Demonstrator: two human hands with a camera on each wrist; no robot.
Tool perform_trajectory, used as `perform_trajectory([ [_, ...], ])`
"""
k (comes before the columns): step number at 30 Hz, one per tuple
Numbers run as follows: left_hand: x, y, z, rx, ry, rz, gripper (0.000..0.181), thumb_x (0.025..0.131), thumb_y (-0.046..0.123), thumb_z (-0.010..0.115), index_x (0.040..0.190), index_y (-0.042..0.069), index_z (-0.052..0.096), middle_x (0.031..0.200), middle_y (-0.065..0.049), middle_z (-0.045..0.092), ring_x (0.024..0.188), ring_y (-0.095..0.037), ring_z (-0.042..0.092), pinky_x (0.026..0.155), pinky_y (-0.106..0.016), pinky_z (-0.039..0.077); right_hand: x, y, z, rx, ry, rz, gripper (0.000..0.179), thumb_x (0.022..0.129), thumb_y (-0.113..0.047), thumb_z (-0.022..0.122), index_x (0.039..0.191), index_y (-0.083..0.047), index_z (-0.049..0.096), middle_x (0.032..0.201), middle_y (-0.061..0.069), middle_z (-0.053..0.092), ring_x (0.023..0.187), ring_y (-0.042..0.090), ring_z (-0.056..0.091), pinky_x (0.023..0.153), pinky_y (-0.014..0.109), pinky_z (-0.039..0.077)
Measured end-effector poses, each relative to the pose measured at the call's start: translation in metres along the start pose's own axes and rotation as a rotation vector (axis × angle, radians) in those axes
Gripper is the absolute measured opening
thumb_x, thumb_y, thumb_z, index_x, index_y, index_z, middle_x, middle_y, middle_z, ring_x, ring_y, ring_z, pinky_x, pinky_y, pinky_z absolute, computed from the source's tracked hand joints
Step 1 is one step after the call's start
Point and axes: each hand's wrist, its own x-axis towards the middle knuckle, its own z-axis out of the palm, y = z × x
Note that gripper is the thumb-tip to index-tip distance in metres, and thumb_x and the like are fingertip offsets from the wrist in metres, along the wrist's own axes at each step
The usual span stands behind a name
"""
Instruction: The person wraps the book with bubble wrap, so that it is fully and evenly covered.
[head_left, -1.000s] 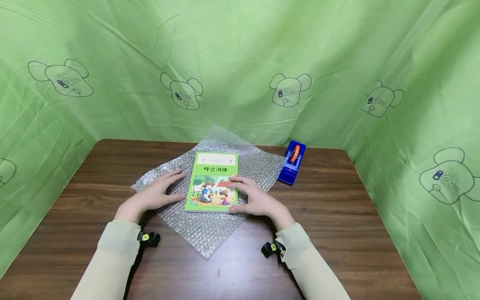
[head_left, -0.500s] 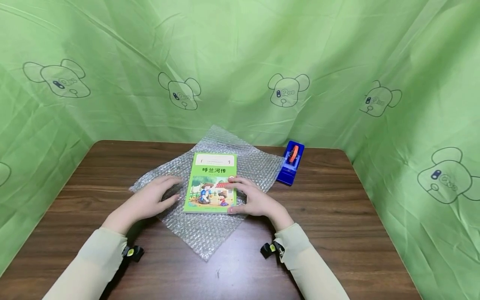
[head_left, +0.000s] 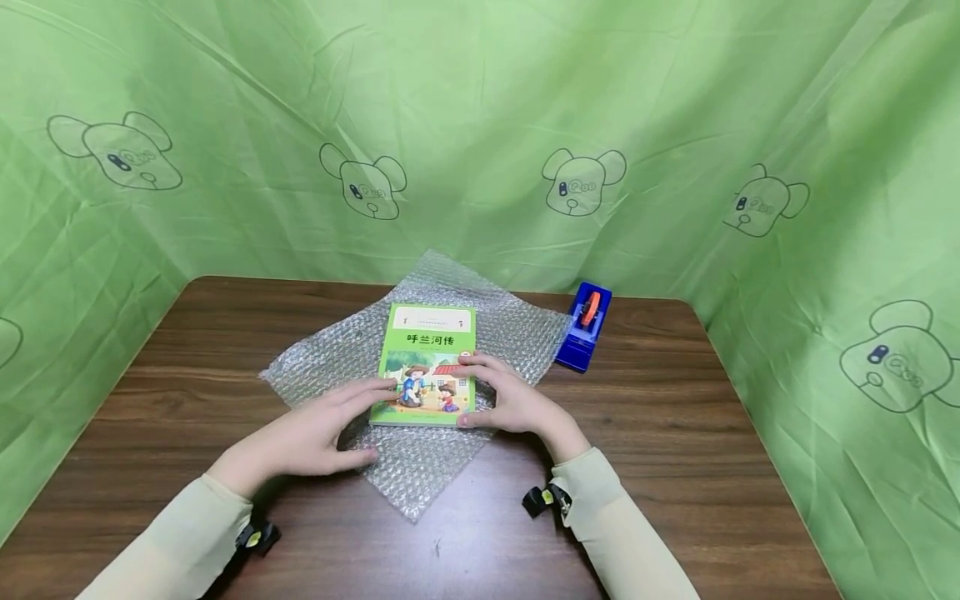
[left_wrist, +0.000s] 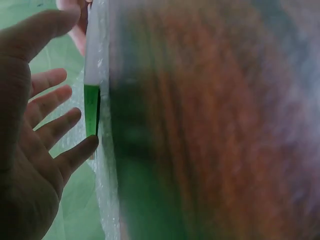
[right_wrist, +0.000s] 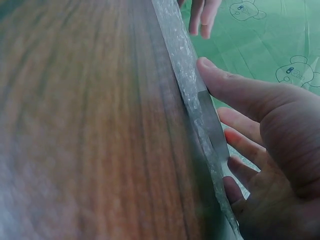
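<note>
- Centrally on the desk, a green book lies flat with its cover up, resting on a sheet of bubble wrap.
- The sheet is turned like a diamond beneath it, one corner toward the person and another pointing to the far edge of the desk.
- Black Chinese characters stand on the cover above a drawing of two figures in hats and a red-roofed house.
- The left hand is open, fingers extended and thumb well apart from them. Its fingertips come over the book's left edge in the head view; whether they touch it cannot be told.
- The right hand is relaxed at the book's right side, its fingers lightly bent but not clenched, the fingertips over the right edge of the cover and the thumb at the near right corner.
- A blue tape dispenser with an orange ring lies at the far right of the wrap, just beside the sheet's right corner.
- Pale sleeves cover both forearms, and a small black device sits at each wrist.
- Green cloth printed with mouse-like heads hangs behind the desk and along both sides.
</note>
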Motion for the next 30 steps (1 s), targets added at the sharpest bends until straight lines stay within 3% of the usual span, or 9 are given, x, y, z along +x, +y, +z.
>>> perform_trajectory([
  [5,0.0,0.002,0.004,-0.022,-0.034,0.021,0.093,0.086,0.053,0.092,0.161,0.014,0.053,0.173,-0.008,0.043,0.159,-0.035,0.04,0.126,-0.06,0.036,-0.001,-0.001,-0.001,0.008,0.005,-0.002,0.081,0.087,-0.036,0.094,0.159,-0.021,0.059,0.174,0.0,0.04,0.164,0.029,0.027,0.132,0.062,0.021],
  [11,-0.001,0.004,0.007,-0.038,-0.09,-0.029,0.112,0.073,0.064,0.096,0.165,0.021,0.049,0.173,-0.01,0.042,0.161,-0.039,0.034,0.123,-0.071,0.033,0.0,-0.002,-0.001,0.019,0.005,-0.016,0.079,0.087,-0.032,0.094,0.157,-0.017,0.061,0.174,0.003,0.04,0.163,0.032,0.028,0.132,0.061,0.022],
  [17,0.001,0.006,0.008,-0.018,-0.127,-0.036,0.116,0.066,0.055,0.102,0.165,0.024,0.05,0.174,-0.006,0.041,0.162,-0.041,0.032,0.124,-0.072,0.033,0.0,-0.001,0.0,0.027,0.005,-0.026,0.078,0.087,-0.029,0.095,0.156,-0.015,0.062,0.174,0.005,0.04,0.162,0.033,0.03,0.131,0.061,0.023],
  [20,0.002,0.006,0.009,0.004,-0.106,-0.011,0.103,0.07,0.05,0.1,0.16,0.025,0.056,0.173,-0.005,0.043,0.161,-0.041,0.034,0.123,-0.072,0.034,-0.001,-0.001,0.0,0.023,0.003,-0.02,0.078,0.087,-0.029,0.095,0.156,-0.015,0.061,0.174,0.004,0.039,0.163,0.032,0.03,0.132,0.059,0.023],
  [24,0.003,0.005,0.011,0.023,-0.015,0.063,0.07,0.083,0.04,0.092,0.146,0.022,0.069,0.166,-0.007,0.053,0.155,-0.043,0.043,0.121,-0.071,0.039,0.0,-0.002,0.0,0.03,0.005,-0.024,0.077,0.087,-0.03,0.094,0.156,-0.015,0.062,0.174,0.004,0.039,0.163,0.033,0.03,0.131,0.061,0.023],
  [30,0.013,0.007,0.011,0.001,0.124,0.171,0.03,0.097,0.027,0.083,0.125,0.018,0.078,0.137,-0.003,0.073,0.132,-0.03,0.065,0.114,-0.062,0.049,-0.001,0.0,0.002,0.036,0.012,-0.032,0.077,0.087,-0.031,0.095,0.155,-0.015,0.063,0.174,0.004,0.04,0.162,0.034,0.03,0.131,0.063,0.023],
])
